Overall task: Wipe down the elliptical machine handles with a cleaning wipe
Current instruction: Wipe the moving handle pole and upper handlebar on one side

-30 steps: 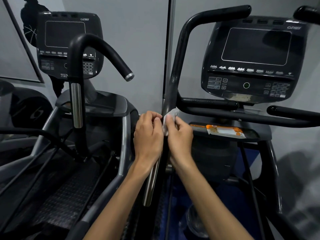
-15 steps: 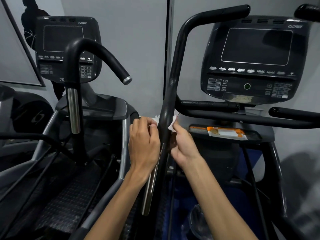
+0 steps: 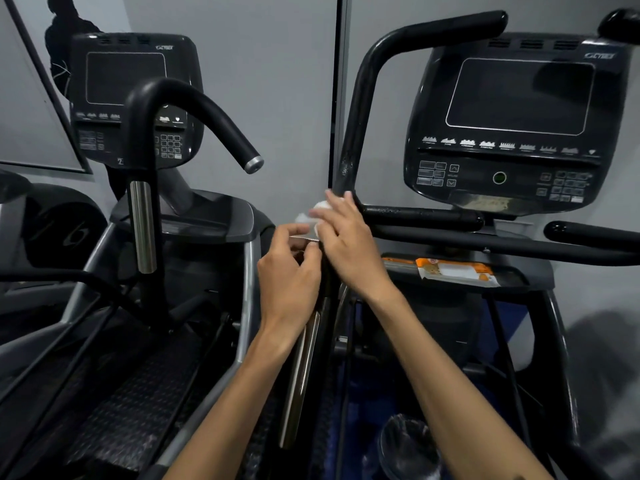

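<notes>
A tall black handle (image 3: 360, 98) of the right elliptical rises in the middle and bends right at the top. Low on that handle is a white cleaning wipe (image 3: 313, 216), blurred by motion. My right hand (image 3: 349, 244) reaches across the handle's front and holds the wipe with its fingers. My left hand (image 3: 291, 282) sits just left of the bar with thumb and fingers curled toward the wipe's lower edge; whether it pinches the wipe is not plain. A chrome section (image 3: 299, 379) of the handle runs down below my hands.
The right machine's console (image 3: 512, 123) and black crossbars (image 3: 485, 244) lie to the right, with an orange-and-white packet (image 3: 453, 271) on its tray. A second elliptical stands at left with a curved black handle (image 3: 194, 109) and console (image 3: 131, 98). A clear plastic bag (image 3: 408, 445) lies low.
My right hand has crossed from the right of the handle over its front and climbed, carrying the wipe up and left. My left hand has stayed low beside the bar.
</notes>
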